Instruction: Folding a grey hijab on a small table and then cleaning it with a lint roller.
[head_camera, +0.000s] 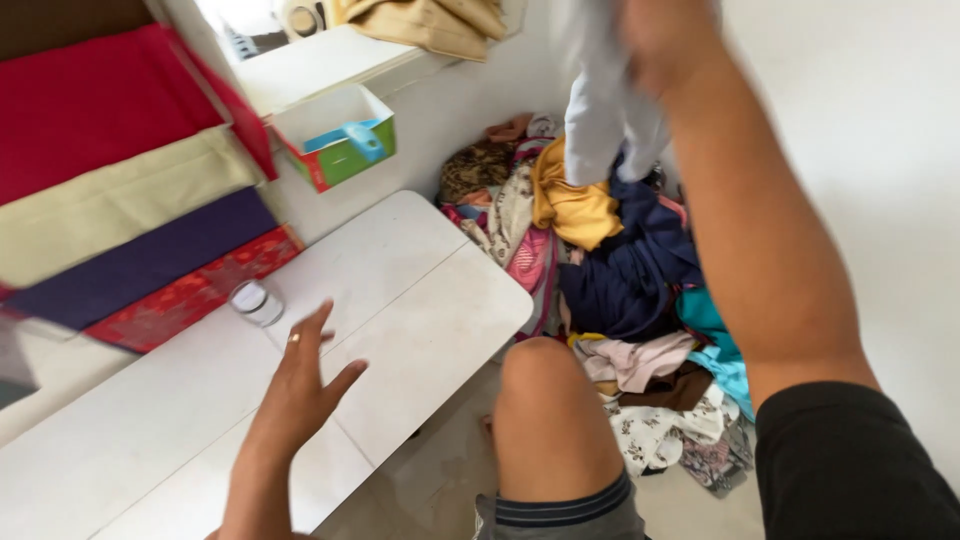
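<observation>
While gripped by right hand (665, 40), pale garment (600, 110) hanging beneath

The right hand (665, 40) is motion-blurred and partly cut off by the top edge, as is the pale garment (600, 100) it holds. Lower layers of the clothes pile (620, 290) are hidden.

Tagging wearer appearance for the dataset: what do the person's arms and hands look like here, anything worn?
Both hands are bare, no gloves. The left hand has a ring on one of its fingers and a bare forearm. The right hand is motion-blurred; that arm is bare up to a black short sleeve.
</observation>
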